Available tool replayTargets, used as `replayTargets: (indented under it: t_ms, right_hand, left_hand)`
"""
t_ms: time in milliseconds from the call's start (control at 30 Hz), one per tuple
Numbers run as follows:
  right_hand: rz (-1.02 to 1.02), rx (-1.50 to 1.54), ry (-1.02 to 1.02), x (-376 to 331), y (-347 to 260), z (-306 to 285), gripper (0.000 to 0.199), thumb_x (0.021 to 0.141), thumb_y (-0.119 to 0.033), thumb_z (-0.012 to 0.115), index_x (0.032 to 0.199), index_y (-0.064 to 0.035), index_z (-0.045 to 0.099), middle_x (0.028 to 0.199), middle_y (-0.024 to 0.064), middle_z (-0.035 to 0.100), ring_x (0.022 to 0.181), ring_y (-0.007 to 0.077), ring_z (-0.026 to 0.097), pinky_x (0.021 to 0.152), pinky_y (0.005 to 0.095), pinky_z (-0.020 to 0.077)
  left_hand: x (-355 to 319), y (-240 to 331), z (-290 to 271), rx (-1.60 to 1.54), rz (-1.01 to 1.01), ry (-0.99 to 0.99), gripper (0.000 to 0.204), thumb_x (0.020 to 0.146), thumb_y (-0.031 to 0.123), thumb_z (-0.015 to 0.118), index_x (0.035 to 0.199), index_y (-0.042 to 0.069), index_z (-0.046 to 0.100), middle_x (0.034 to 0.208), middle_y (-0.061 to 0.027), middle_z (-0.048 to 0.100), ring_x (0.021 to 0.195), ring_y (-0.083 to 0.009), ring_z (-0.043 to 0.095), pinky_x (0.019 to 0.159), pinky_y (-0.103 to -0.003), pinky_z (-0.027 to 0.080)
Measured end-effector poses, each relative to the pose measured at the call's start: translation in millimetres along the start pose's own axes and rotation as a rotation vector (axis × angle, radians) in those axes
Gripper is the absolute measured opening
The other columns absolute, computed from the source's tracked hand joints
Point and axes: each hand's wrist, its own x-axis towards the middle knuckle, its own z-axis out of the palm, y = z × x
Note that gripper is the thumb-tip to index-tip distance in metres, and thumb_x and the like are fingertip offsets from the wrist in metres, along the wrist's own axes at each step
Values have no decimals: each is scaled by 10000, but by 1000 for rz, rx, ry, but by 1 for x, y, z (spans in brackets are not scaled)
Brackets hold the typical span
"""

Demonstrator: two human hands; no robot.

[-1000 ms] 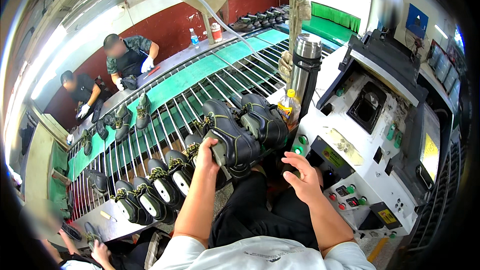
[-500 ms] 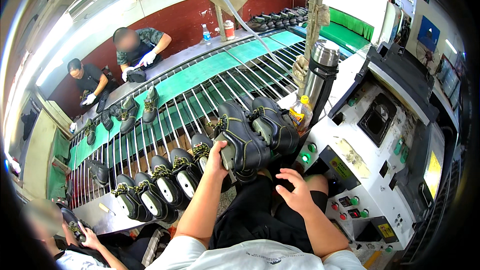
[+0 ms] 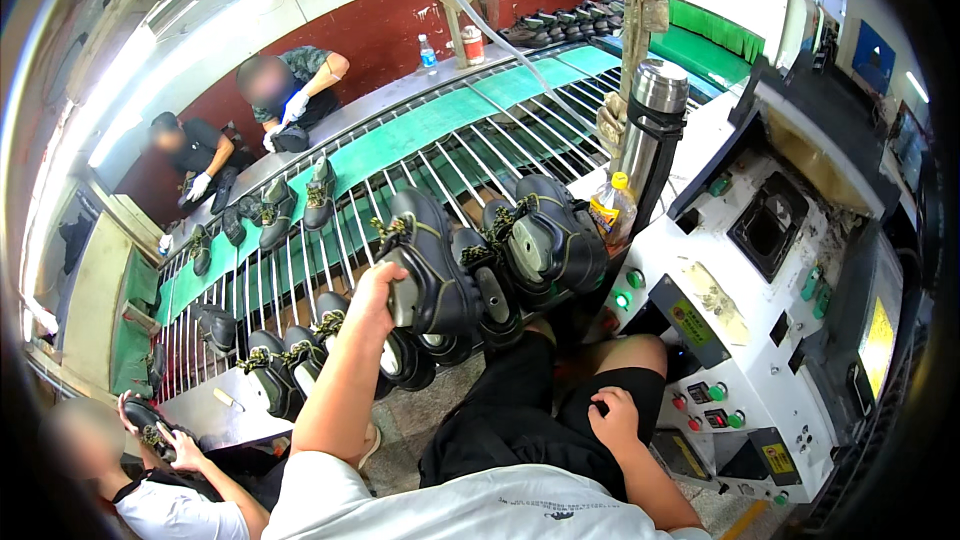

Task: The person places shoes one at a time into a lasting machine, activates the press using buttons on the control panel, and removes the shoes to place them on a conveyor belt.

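My left hand [image 3: 374, 302] is closed on a black work shoe [image 3: 440, 265] with yellow stitching and laces, gripping it by the pale grey block that fills its opening. The shoe is raised above the near end of the rack. Just right of it, another black shoe [image 3: 483, 285] and a larger black shoe [image 3: 560, 240] stand close together, grey blocks showing in their openings. My right hand [image 3: 615, 418] rests by my right thigh, holding nothing that I can see, its fingers loosely bent and apart.
A barred metal rack [image 3: 345, 230] over a green belt [image 3: 400, 153] carries several shoes. At right stand a steel flask [image 3: 648, 130], a yellow-capped bottle [image 3: 612, 208] and a white machine [image 3: 690, 280] with buttons. Co-workers handle shoes across the belt and at lower left.
My left hand has carried the shoe leftward, away from the larger shoe beside it. My right hand has dropped from near the shoes to my thigh. The view has shifted slightly.
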Motion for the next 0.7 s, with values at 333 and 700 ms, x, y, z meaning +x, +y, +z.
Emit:
replayTargets:
  t_ms: [333, 700]
  right_hand:
    - [96, -63, -26, 14, 0, 10, 111, 692, -115, 678, 795, -74, 670, 934, 67, 645, 917, 284, 601, 817, 382, 490]
    - [75, -65, 10, 13, -2, 16, 95, 698, -125, 671, 787, -92, 673, 935, 49, 646, 914, 278, 603, 817, 391, 492]
  left_hand:
    - [19, -39, 14, 138, 147, 76, 171, 764, 101, 531, 916, 39, 578, 827, -62, 611, 709, -230, 630, 627, -357, 531]
    - [37, -75, -25, 63, 185, 115, 268, 809, 183, 579, 1012, 12, 540, 897, -76, 600, 774, -197, 600, 682, -325, 485]
